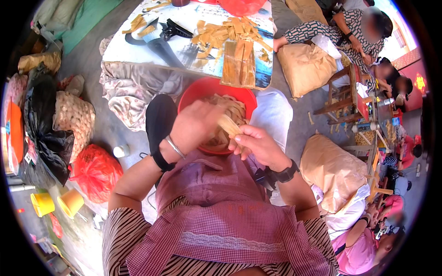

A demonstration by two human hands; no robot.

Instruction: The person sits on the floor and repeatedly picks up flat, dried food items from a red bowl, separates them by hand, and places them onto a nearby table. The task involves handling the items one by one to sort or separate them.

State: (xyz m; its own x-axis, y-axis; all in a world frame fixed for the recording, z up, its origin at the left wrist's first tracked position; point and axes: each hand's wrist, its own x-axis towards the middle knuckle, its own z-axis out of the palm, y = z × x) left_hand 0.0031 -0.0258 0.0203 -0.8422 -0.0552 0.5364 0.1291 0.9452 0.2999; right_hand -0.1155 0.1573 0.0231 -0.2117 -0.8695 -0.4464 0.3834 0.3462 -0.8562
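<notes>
A red plastic basin [248, 98] rests at my lap, full of pale, limp tan strips [238, 105]. Above it my right hand [253, 139] pinches the near end of a tan, ribbed strip [228, 125] between thumb and fingers. Blurred by motion, my left hand [200, 120] is at the strip's far end; its fingertips are hidden, so whether they grip it is unclear. Just beyond the basin, a flat wrapped bundle of brown strips [238, 65] lies at the edge of a white board [138, 55], beside a loose heap of amber strips [224, 32].
On the board lie a black claw hair clip [174, 30] and a dark curved object [162, 48]. To the left stand a red plastic bag [96, 172] and a white-capped jar [121, 151]. Brown sacks [333, 172] are at the right, with several people seated farther off, one in patterned clothing [310, 32].
</notes>
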